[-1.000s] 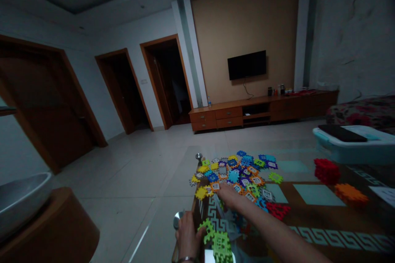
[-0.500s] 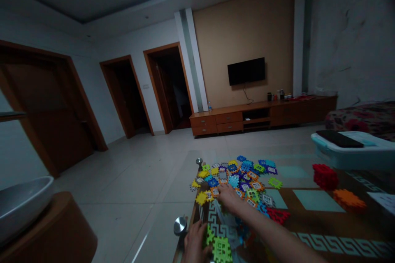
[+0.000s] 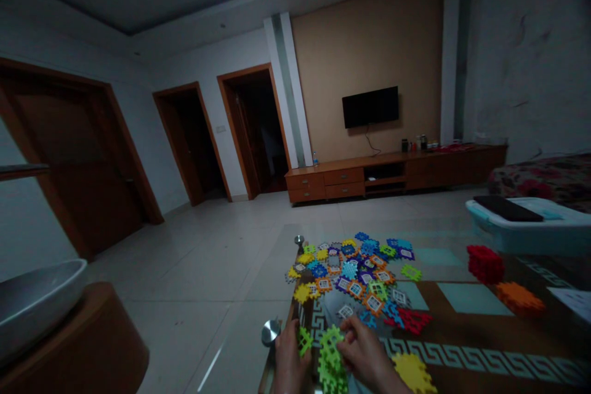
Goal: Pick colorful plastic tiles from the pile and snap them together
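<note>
Across the patterned table (image 3: 462,327), from the mixed pile of notched coloured pieces (image 3: 349,269), the right hand (image 3: 362,354) has come back to the green stack (image 3: 331,366), which sits between the two hands. Its bent fingers touch the stack's right side, and the left hand (image 3: 290,358) has its fingers against a smaller green piece (image 3: 304,341); whether either pinches, I cannot tell.

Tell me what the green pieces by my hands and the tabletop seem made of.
Green pieces: probably moulded plastic, seemingly matte, judging by even colour and repeated toothed edges. Tabletop: likely glass, smooth and partly clear, since floor shows through its edge.
</note>
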`<control>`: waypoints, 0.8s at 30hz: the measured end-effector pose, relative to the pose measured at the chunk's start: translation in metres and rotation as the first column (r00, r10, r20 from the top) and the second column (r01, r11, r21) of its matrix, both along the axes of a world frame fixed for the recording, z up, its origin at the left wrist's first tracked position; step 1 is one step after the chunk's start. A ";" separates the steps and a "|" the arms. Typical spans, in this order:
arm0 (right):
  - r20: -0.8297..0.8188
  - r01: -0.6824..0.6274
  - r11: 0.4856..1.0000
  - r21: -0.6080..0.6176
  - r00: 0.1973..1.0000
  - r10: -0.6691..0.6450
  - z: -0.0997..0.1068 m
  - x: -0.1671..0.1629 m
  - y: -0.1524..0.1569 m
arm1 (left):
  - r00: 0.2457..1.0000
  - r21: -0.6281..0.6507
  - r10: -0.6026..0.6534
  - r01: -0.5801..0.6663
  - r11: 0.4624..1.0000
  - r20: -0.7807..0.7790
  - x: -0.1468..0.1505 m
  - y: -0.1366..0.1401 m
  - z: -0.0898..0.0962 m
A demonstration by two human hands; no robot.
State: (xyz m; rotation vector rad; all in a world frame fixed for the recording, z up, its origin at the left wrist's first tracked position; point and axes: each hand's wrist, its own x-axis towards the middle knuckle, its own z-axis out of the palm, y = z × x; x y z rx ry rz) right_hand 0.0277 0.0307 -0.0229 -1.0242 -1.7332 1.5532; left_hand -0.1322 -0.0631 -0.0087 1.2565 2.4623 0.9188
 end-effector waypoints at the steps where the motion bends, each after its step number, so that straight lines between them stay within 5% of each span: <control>1: 0.012 0.020 1.000 -0.008 1.000 -0.020 -0.006 0.000 -0.006 | 0.999 0.048 -0.009 0.007 0.999 0.033 -0.001 -0.003 -0.001; 6: -0.022 -0.017 1.000 -0.024 1.000 0.017 -0.021 -0.002 -0.018 | 0.991 0.159 -0.117 0.106 0.982 0.059 0.003 -0.019 0.008; 13: 0.078 -0.072 0.997 -0.039 0.994 0.074 -0.011 0.004 -0.023 | 0.967 0.035 -0.255 0.256 0.966 -0.025 0.016 -0.024 0.020; 20: 0.336 -0.108 0.984 0.142 0.940 0.055 0.013 0.025 -0.015 | 0.930 -0.078 -0.367 0.366 0.927 -0.004 0.024 -0.024 0.028; 24: 0.378 -0.133 0.966 0.222 0.925 0.040 0.019 0.033 -0.004 | 0.894 -0.248 -0.447 0.430 0.868 -0.016 0.034 -0.016 0.032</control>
